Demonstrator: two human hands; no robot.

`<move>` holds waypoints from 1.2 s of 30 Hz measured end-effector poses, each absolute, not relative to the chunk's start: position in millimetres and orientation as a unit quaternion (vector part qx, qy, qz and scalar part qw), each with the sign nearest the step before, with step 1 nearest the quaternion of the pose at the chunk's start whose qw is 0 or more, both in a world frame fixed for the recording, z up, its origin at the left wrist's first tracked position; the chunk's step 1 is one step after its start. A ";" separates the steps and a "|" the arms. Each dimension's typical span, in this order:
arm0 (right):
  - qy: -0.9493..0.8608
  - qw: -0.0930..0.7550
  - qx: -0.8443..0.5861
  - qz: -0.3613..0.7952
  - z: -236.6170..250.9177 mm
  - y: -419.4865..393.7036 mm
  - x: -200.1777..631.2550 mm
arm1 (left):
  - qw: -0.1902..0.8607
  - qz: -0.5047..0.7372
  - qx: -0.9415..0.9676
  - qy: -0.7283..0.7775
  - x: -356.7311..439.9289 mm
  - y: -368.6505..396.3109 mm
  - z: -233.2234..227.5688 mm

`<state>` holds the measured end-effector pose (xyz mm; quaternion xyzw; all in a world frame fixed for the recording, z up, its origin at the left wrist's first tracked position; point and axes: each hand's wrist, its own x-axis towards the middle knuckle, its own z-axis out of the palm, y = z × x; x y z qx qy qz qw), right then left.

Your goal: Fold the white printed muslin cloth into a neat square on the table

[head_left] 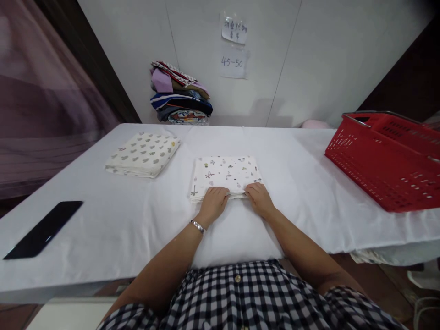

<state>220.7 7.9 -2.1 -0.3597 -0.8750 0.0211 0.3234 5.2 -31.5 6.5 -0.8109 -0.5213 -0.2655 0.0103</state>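
In front of me a folded white cloth [228,174] with small grey, green and dark printed motifs lies flat on the table. My left hand [215,201] grips its near edge left of the middle, fingers on top and the thumb toward the layered edge. Closer to the right corner, my right hand [259,197] pinches that same near edge. Several fabric layers show between the two hands. Both thumbs are partly hidden. A second folded cloth [142,153], white with grey shapes, rests to the left, apart from my hands.
A red plastic basket [381,160] stands on the right of the white-covered table [295,183]. A black flat panel [44,229] lies at the left. Behind the far edge rises a stack of folded fabrics [180,94] against the wall, near paper signs [234,62].
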 end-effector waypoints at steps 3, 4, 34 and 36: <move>-0.881 0.311 -0.356 0.023 -1.4 6.7 221.9 | 0.007 -0.263 -0.817 -0.513 3.9 -32.3 6.5; -0.882 0.309 -0.356 0.027 -1.1 5.9 222.1 | 0.005 -0.260 -0.821 -0.509 3.6 -32.4 6.5; -0.856 0.231 -0.450 -0.110 -7.5 51.8 259.2 | -0.053 -0.285 -0.822 -0.489 -2.5 -57.5 12.4; -0.857 0.234 -0.446 -0.110 -8.5 36.4 250.3 | -0.062 -0.303 -0.817 -0.486 -5.6 -59.0 12.4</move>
